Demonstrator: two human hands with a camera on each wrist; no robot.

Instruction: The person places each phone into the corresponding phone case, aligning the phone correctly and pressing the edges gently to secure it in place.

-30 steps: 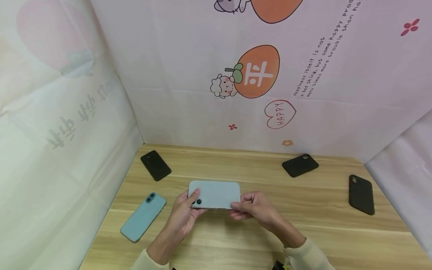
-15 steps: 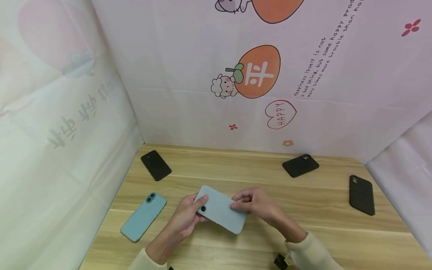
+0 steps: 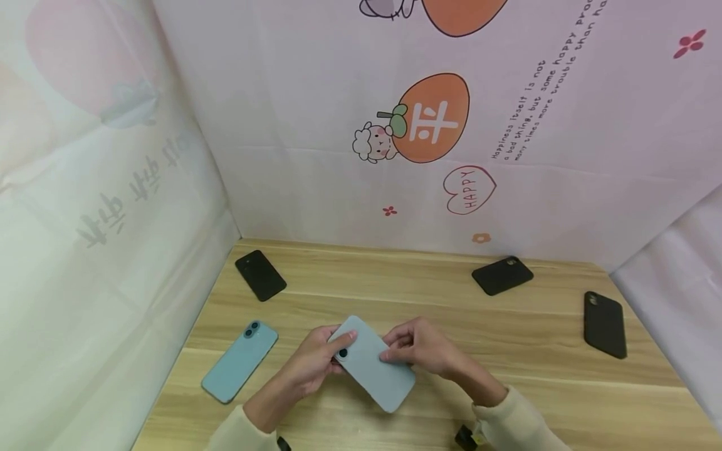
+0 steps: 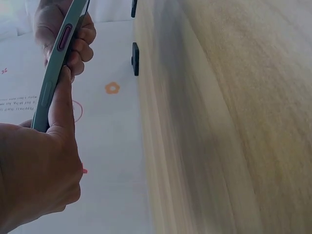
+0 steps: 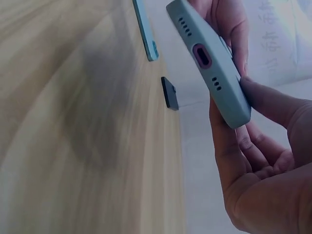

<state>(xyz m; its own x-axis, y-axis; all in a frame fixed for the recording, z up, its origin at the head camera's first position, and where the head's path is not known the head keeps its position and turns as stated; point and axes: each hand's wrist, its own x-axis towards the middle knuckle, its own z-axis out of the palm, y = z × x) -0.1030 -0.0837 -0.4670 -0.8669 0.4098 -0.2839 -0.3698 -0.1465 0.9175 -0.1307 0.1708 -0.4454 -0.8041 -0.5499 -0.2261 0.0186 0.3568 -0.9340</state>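
Observation:
Both hands hold a phone in a pale blue-green case (image 3: 376,371), back up, tilted above the table. My left hand (image 3: 316,358) grips its camera end, thumb across the back beside a dark lens. The right hand (image 3: 420,348) pinches the long edge nearer the other end, thumb on the back. In the left wrist view the case's side (image 4: 52,80) shows a pink-rimmed cutout. The right wrist view shows the phone's bottom end (image 5: 214,66), with a port opening and small holes. The phone's front is mostly hidden.
A blue phone or case (image 3: 239,363) lies on the wooden table (image 3: 541,401) at left, with a black one (image 3: 261,275) behind it. Two black phone cases (image 3: 502,275) (image 3: 605,326) lie at right. Printed cloth (image 3: 316,188) hangs behind the table.
The phone has turned clockwise from lying crosswise to slanting down to the right, its lower end coming nearer me. My right hand has shifted from its end to its long edge.

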